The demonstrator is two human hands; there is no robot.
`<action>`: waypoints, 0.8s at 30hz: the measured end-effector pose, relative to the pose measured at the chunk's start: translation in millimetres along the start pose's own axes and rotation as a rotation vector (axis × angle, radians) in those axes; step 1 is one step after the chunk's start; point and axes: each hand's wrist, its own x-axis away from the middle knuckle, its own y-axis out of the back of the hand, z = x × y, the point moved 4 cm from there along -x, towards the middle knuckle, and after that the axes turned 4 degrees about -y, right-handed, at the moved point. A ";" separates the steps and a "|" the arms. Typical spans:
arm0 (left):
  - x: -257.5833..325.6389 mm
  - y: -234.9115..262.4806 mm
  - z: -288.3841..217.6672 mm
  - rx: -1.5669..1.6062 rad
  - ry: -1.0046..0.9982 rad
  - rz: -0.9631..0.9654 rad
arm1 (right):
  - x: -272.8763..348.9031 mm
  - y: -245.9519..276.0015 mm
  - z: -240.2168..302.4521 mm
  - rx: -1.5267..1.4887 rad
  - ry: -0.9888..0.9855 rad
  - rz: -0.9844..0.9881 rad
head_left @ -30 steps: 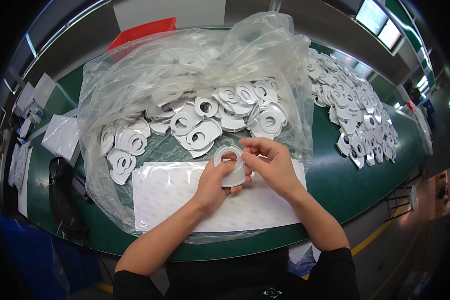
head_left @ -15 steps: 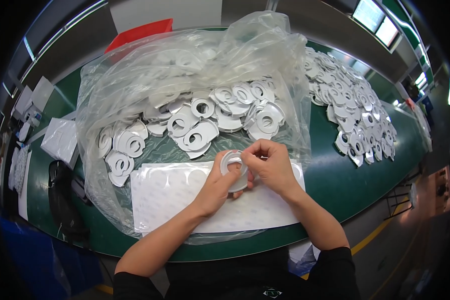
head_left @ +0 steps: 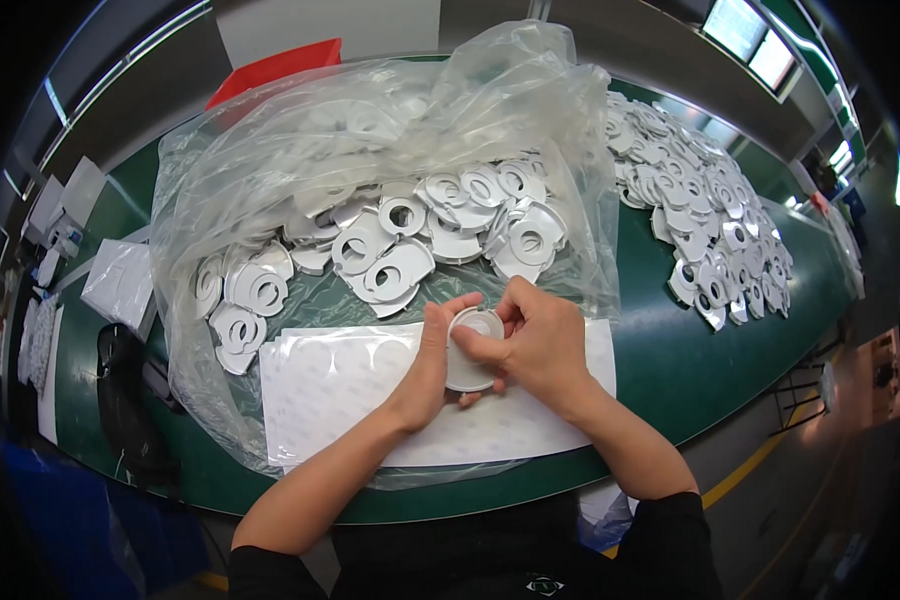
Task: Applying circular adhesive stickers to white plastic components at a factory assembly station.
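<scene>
Both forearms enter from the lower edge and meet at centre frame. Left hand [head_left: 432, 365] is curled, thumb and fingertips pinching the left rim of a white round piece [head_left: 470, 350]; right hand [head_left: 538, 342] is closed over the piece's right side, fingers wrapped across its top edge. Both hands are gripping, neither is open. The piece sits directly between the two hands, held just above a white sheet [head_left: 350, 400] that lies flat on the green counter [head_left: 670, 370]. The piece is a disc with a raised ring and has no real long axis; its face tilts up toward the camera. The right hand covers more of it and appears to be the nearer, working hand, with the left steadying it. The sheet shows faint round outlines in rows at centre left; whether these are stickers or empty spots cannot be told. Just beyond the hands, in the middle of the frame, a clear plastic bag [head_left: 370, 140] lies open, holding a heap of white ring-shaped parts [head_left: 400, 240]. In the upper right, a second loose pile of similar white parts [head_left: 700, 220] spreads over the counter, well apart from the hands. At far left sit a dark object [head_left: 120, 390] and white packets [head_left: 118, 282].
</scene>
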 end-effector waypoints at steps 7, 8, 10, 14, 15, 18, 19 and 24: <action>-2.9 3.6 -0.4 0.162 0.094 -0.053 | -2.9 11.6 1.3 0.026 0.163 0.127; -3.1 5.4 -0.4 0.162 0.095 -0.054 | -3.3 11.0 -0.8 -0.079 0.067 0.251; -2.7 4.8 0.0 0.249 0.135 -0.003 | -4.2 13.5 -4.8 -0.091 0.099 0.236; -4.1 3.8 -0.4 0.287 0.173 -0.006 | -5.9 10.0 -13.4 -0.115 0.142 0.153; -3.8 4.2 -0.2 0.284 0.181 -0.006 | -5.5 8.9 -12.5 -0.116 0.142 0.153; -3.4 4.4 -0.7 0.269 0.195 0.000 | -5.2 6.9 -10.9 -0.114 0.128 0.139; -3.6 4.1 -0.8 0.256 0.203 0.006 | -5.4 6.6 -11.7 -0.082 0.125 0.119; -3.9 5.6 0.0 0.248 0.211 0.075 | -7.8 3.0 -8.0 0.014 0.138 0.068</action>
